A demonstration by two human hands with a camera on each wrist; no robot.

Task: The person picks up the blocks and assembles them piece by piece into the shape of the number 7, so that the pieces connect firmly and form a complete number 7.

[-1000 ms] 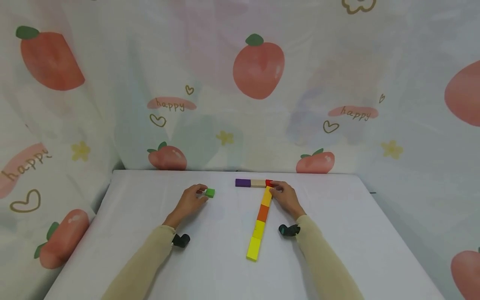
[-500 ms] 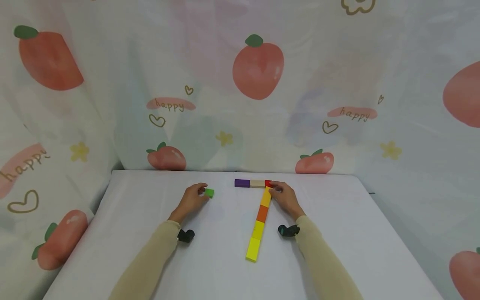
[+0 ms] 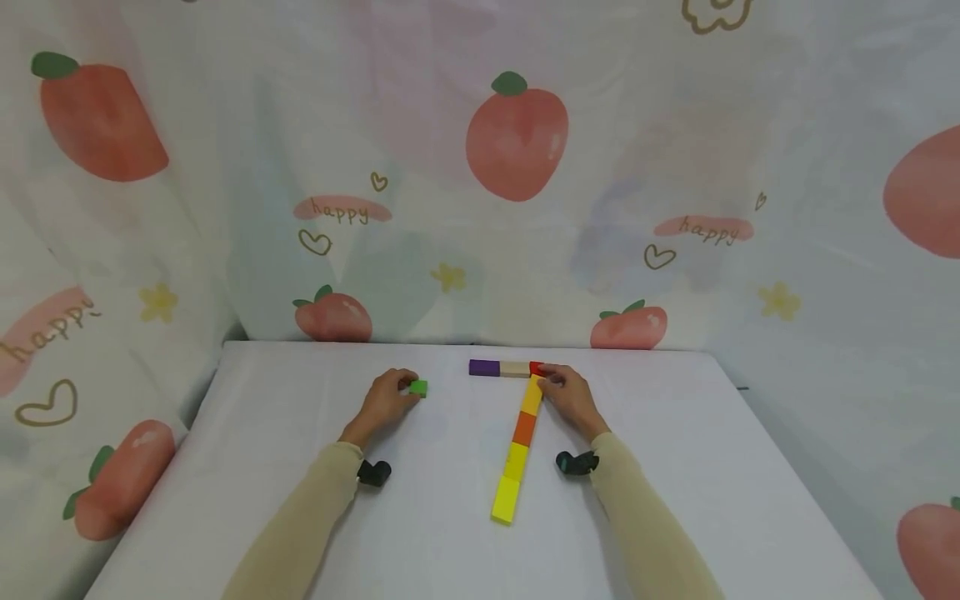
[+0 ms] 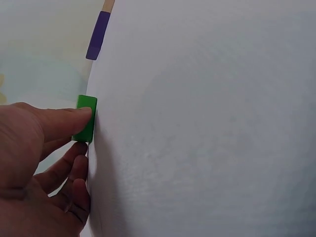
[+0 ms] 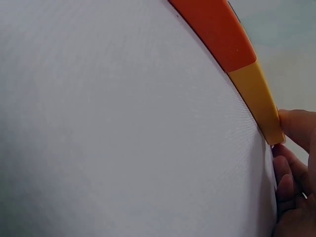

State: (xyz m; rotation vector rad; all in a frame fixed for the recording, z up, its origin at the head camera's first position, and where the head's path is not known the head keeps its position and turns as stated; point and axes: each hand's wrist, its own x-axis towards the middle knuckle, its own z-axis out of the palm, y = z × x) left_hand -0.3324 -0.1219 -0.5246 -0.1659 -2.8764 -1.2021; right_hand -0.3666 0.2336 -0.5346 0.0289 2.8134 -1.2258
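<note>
My left hand [image 3: 388, 398] pinches a small green block [image 3: 418, 388] between thumb and fingers, left of the row of blocks. In the left wrist view the thumb lies across the green block [image 4: 85, 118]. At the far corner of the layout, my right hand [image 3: 572, 393] grips the end of a red block [image 3: 535, 367], partly covering it. Its thumb touches the upper end of a golden-yellow block [image 3: 532, 395], also seen in the right wrist view as a yellow block [image 5: 257, 101]. The red block is hidden there.
A purple block [image 3: 483, 367] and a beige block [image 3: 514, 368] run left from the red one. Below the golden-yellow block, an orange block [image 3: 524, 429] and two yellow blocks, the nearer one [image 3: 506, 500] lowest, form a slanted line. The table [image 3: 420, 533] is white; a printed curtain stands behind.
My left forearm has shifted slightly right and the green block has turned a little in the fingers. The right hand and the laid blocks stay in place.
</note>
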